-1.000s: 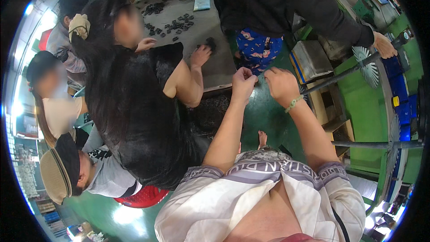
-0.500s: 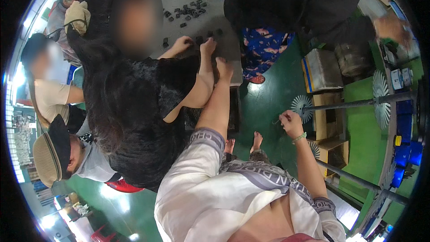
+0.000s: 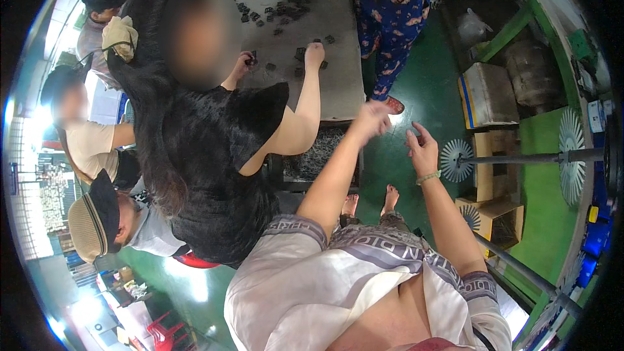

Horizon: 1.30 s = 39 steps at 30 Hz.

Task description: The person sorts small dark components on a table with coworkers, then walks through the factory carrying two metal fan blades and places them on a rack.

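My left hand [image 3: 372,121] is just off the table's right corner, smeared by motion, so its fingers cannot be read. To its right, over the green floor, my right hand [image 3: 424,149] has its index finger and thumb spread, with nothing visible between them. A greenish bracelet [image 3: 428,177] circles that wrist. On the grey table [image 3: 341,84] lie several small black parts [image 3: 292,10], some in a heap. A co-worker in black on my left reaches over the table; their near hand [image 3: 314,54] is beside the parts, and their other hand [image 3: 246,62] holds a black piece.
A person in blue patterned trousers [image 3: 396,32] stands beyond the table corner. To my right are slatted metal discs [image 3: 456,160] on rods, cardboard boxes [image 3: 497,221], a white box [image 3: 491,96] and a green frame [image 3: 510,32]. A metal-filled bin [image 3: 312,159] sits under the table.
My left hand has drawn back from the table edge to the right. My right hand has risen slightly and its fingers have spread. The person in patterned trousers has pulled their arm back from the right.
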Each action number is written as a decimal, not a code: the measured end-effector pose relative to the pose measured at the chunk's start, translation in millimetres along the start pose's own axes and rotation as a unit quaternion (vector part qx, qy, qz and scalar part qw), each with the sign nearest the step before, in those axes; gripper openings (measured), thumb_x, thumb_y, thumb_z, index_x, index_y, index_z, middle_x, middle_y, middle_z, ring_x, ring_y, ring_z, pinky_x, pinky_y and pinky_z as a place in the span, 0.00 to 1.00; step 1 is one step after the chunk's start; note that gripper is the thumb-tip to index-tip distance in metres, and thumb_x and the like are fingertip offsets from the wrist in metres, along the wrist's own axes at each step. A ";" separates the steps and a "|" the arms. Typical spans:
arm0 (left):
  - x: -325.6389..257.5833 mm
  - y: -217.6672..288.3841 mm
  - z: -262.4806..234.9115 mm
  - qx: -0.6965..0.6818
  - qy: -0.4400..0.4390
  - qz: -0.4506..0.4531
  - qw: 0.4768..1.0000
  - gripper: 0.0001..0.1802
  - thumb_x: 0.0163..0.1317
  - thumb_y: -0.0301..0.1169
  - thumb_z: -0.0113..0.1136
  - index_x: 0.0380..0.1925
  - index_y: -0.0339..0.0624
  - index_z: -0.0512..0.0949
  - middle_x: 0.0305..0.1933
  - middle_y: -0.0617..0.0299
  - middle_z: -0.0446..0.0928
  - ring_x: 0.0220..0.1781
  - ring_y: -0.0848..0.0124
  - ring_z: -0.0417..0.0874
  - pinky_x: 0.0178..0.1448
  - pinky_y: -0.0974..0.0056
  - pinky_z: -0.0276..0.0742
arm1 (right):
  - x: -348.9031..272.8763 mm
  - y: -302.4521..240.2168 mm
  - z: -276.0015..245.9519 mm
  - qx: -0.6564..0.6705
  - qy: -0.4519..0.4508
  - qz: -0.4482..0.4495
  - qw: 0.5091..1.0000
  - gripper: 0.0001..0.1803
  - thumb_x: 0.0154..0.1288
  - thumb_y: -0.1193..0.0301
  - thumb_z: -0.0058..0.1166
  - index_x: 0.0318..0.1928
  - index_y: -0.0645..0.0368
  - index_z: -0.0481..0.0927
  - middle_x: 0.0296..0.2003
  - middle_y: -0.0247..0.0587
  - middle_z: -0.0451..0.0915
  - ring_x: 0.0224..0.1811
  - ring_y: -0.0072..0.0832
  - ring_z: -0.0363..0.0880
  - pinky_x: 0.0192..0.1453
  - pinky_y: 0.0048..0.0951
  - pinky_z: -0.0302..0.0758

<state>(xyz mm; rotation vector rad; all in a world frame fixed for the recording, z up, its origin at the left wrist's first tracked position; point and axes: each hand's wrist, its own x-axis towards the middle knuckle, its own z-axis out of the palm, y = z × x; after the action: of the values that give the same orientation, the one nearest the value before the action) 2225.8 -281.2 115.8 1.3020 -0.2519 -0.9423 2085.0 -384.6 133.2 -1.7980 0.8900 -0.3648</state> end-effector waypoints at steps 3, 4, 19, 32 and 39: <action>57.9 17.4 -62.1 -0.180 0.226 0.160 0.944 0.05 0.56 0.28 0.50 0.27 0.37 0.73 0.19 0.58 0.73 0.16 0.74 0.71 0.19 0.73 0.64 | -12.2 6.6 -16.6 0.025 -0.120 0.043 0.991 0.21 0.56 0.64 0.55 0.48 0.62 0.74 0.23 0.37 0.77 0.23 0.20 0.73 0.24 0.21 0.69; 79.8 27.5 -88.9 -0.338 0.241 0.165 0.895 0.04 0.56 0.25 0.47 0.27 0.37 0.71 0.20 0.57 0.73 0.19 0.74 0.71 0.20 0.74 0.65 | -14.0 18.5 -27.6 0.029 -0.159 0.057 0.985 0.21 0.56 0.63 0.55 0.47 0.62 0.74 0.24 0.37 0.77 0.23 0.20 0.73 0.23 0.21 0.69; 49.5 26.8 95.3 -0.233 -0.095 0.075 0.965 0.15 0.60 0.32 0.52 0.45 0.36 0.70 0.41 0.56 0.76 0.38 0.67 0.78 0.38 0.69 0.72 | -297.4 236.5 -212.0 -0.128 0.184 0.330 0.917 0.20 0.52 0.59 0.57 0.40 0.61 0.78 0.31 0.38 0.81 0.29 0.28 0.78 0.34 0.31 0.74; 90.1 100.9 316.9 0.007 -0.054 0.350 0.935 0.15 0.46 0.19 0.58 0.33 0.38 0.66 0.31 0.65 0.66 0.33 0.74 0.67 0.39 0.69 0.66 | -321.2 63.9 -363.2 0.070 0.548 -0.016 0.834 0.19 0.57 0.74 0.54 0.50 0.63 0.70 0.43 0.39 0.74 0.43 0.25 0.73 0.46 0.25 0.73; 101.4 3.2 394.0 0.313 -0.243 0.231 0.889 0.36 0.48 0.43 0.63 0.55 0.39 0.65 0.61 0.53 0.63 0.59 0.61 0.66 0.61 0.59 0.61 | -188.2 107.3 -388.8 0.140 0.448 -0.137 0.872 0.18 0.59 0.62 0.49 0.45 0.61 0.75 0.42 0.48 0.75 0.46 0.39 0.74 0.47 0.38 0.71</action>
<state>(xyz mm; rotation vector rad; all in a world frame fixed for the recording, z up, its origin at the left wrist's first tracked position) 2036.4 -630.7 202.3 1.4615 -1.2900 -0.7768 1674.4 -530.0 224.2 -1.4447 1.1126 -1.5198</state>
